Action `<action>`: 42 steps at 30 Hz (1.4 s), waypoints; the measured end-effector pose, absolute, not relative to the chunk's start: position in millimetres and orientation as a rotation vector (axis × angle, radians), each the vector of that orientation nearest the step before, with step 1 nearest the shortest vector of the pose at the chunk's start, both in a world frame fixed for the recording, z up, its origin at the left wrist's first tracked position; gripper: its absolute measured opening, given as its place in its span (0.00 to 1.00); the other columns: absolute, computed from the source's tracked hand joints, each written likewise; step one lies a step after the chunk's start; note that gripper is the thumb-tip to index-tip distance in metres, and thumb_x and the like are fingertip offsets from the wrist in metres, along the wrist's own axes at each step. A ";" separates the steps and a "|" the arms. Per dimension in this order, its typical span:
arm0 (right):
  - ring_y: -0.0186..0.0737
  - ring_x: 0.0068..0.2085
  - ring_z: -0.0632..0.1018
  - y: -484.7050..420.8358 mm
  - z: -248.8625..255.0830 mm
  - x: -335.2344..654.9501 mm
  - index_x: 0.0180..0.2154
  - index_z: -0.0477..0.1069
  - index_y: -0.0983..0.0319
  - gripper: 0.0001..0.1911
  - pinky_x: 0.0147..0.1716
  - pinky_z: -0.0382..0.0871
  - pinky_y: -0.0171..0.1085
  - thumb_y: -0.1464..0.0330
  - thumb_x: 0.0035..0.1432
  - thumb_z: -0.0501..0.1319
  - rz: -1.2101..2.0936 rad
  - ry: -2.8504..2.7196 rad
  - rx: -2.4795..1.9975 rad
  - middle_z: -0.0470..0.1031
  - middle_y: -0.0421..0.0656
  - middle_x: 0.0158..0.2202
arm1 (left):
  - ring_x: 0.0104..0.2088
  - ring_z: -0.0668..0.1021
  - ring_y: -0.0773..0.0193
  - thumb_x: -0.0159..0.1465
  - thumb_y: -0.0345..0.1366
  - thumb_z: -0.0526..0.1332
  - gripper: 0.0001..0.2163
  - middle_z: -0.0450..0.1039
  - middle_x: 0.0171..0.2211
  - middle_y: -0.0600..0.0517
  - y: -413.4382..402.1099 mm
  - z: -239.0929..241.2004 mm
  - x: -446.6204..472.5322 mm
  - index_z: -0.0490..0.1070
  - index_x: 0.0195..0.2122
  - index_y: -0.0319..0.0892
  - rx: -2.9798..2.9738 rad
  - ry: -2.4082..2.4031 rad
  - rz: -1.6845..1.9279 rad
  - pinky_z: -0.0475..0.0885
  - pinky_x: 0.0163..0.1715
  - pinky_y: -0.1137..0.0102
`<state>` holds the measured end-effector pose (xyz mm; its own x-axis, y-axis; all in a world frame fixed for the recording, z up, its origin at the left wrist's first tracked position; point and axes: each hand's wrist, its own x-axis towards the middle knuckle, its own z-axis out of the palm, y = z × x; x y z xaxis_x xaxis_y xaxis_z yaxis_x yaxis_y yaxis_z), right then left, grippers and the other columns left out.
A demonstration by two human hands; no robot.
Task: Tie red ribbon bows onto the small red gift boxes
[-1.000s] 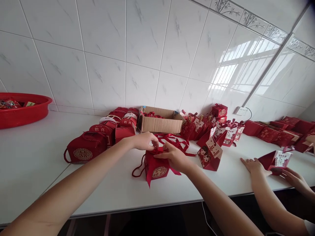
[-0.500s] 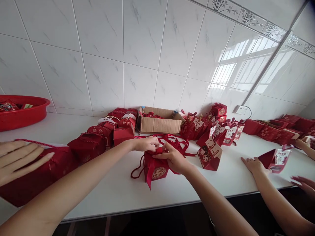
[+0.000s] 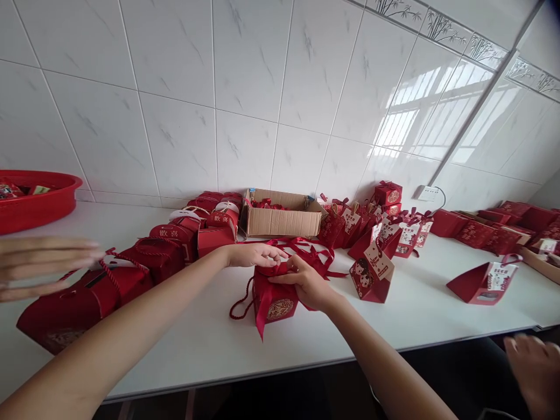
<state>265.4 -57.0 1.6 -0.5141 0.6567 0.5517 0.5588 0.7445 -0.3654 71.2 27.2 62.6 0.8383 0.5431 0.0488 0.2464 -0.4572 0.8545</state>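
A small red gift box (image 3: 283,309) with a gold round emblem stands on the white table, a red rope handle (image 3: 240,308) looping out at its left. Red ribbon (image 3: 262,318) lies over its top, one tail hanging down the front. My left hand (image 3: 257,255) is above the box's back left edge, its bent fingertips closed on the ribbon. From the right, my right hand (image 3: 306,283) pinches the ribbon at the top, thumb and fingers near my left fingertips. The exact point of the ribbon between the fingers is partly hidden.
Behind the box stands an open cardboard box (image 3: 282,223) with red ribbon inside. Finished-looking red boxes (image 3: 175,233) line the left, beside a red basin (image 3: 39,201). Triangular red boxes (image 3: 371,274) stand right. Other people's hands show at left (image 3: 44,265) and right (image 3: 534,367).
My left fingers have loosened and stretched slightly; my right hand barely moved. At left, another person's hand has lifted off a red box. At right, a person's hands have withdrawn from a triangular box.
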 end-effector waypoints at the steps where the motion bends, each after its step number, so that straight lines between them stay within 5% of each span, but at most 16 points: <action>1: 0.40 0.42 0.72 -57.1 1.6 265.4 0.46 0.76 0.54 0.20 0.44 0.71 0.43 0.76 0.62 0.51 0.183 -2.249 -0.930 0.66 0.47 0.40 | 0.46 0.73 0.57 0.49 0.47 0.64 0.12 0.76 0.42 0.50 29.1 66.0 70.3 0.75 0.27 0.44 2.062 0.573 0.324 0.66 0.44 0.68; 7: 0.38 0.39 0.70 -57.0 1.0 265.2 0.45 0.76 0.52 0.20 0.40 0.71 0.41 0.76 0.63 0.50 0.198 -2.243 -0.970 0.65 0.45 0.38 | 0.62 0.58 0.52 0.58 0.46 0.57 0.12 0.67 0.57 0.52 33.8 74.4 69.1 0.76 0.28 0.46 2.292 0.700 0.050 0.57 0.56 0.63; 15: 0.37 0.38 0.70 -56.4 -0.2 265.4 0.45 0.77 0.53 0.20 0.40 0.71 0.39 0.76 0.62 0.50 0.184 -2.240 -0.967 0.63 0.44 0.36 | 0.61 0.59 0.51 0.59 0.49 0.58 0.14 0.63 0.59 0.52 31.9 63.9 68.0 0.73 0.28 0.44 2.422 0.660 0.061 0.57 0.57 0.62; 26: 0.37 0.38 0.69 -56.7 -3.4 266.0 0.46 0.75 0.51 0.20 0.38 0.71 0.40 0.74 0.64 0.50 0.221 -2.238 -0.992 0.61 0.44 0.36 | 0.55 0.65 0.52 0.57 0.48 0.60 0.14 0.73 0.47 0.49 39.1 48.8 69.8 0.71 0.24 0.43 2.459 0.671 0.349 0.60 0.53 0.64; 33: 0.37 0.38 0.72 -54.9 -4.9 269.7 0.43 0.76 0.55 0.18 0.38 0.71 0.39 0.72 0.64 0.49 0.360 -2.063 -0.891 0.66 0.45 0.37 | 0.39 0.74 0.59 0.56 0.48 0.60 0.13 0.74 0.37 0.52 15.5 40.9 71.0 0.73 0.32 0.43 2.297 0.788 0.576 0.66 0.39 0.69; 38: 0.36 0.35 0.72 -55.2 2.3 266.0 0.36 0.66 0.60 0.02 0.32 0.68 0.36 0.70 0.59 0.55 0.504 -1.834 -1.014 0.70 0.42 0.34 | 0.37 0.73 0.62 0.57 0.46 0.60 0.12 0.73 0.33 0.52 5.1 33.7 71.8 0.72 0.31 0.42 2.160 0.711 0.681 0.67 0.38 0.70; 42: 0.34 0.32 0.69 -52.3 4.7 263.2 0.34 0.60 0.59 0.07 0.28 0.64 0.34 0.67 0.55 0.59 0.649 -1.647 -1.053 0.67 0.39 0.31 | 0.33 0.73 0.62 0.55 0.46 0.63 0.13 0.71 0.29 0.53 4.0 29.3 74.0 0.70 0.28 0.40 2.024 0.707 0.720 0.68 0.34 0.70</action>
<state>263.2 -52.3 4.7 -0.0855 0.8790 0.4691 0.3226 0.4699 -0.8217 74.0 4.0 29.3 0.6742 0.7034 0.2251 0.2128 -0.4769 0.8528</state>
